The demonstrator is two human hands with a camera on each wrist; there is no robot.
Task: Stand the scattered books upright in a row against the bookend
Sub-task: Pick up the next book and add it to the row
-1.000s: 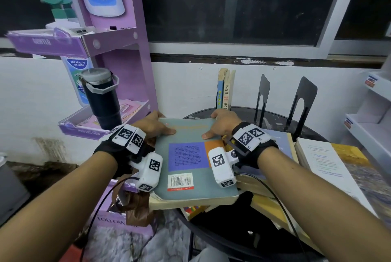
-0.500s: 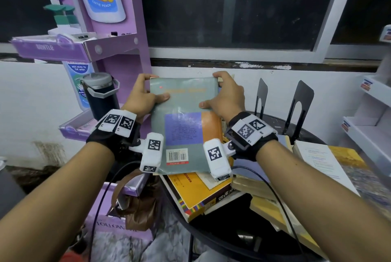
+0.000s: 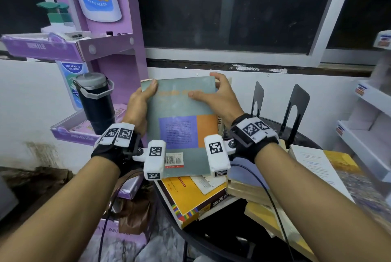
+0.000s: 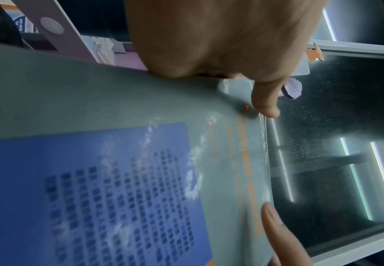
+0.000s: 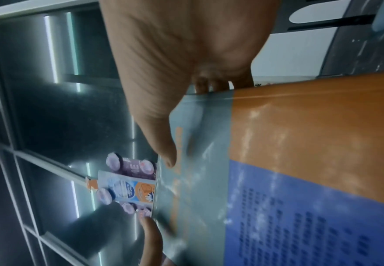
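A grey-green book with a purple and orange panel is held above the pile, tipped almost upright, its back cover facing me. My left hand grips its upper left edge, thumb on the cover. My right hand grips the upper right edge, with the thumb on the cover and the fingers behind. Two black bookends stand on the round black table. The held book hides most of the upright books behind it. A yellow book lies below it.
More books lie stacked on the right, beside an open white one. A black bottle stands on a purple display stand at the left. White shelves are at the far right, and a dark window is behind.
Both hands have lifted the grey-green book off the pile, where it lay flat, and tipped it up toward vertical. The yellow book under it is now uncovered.
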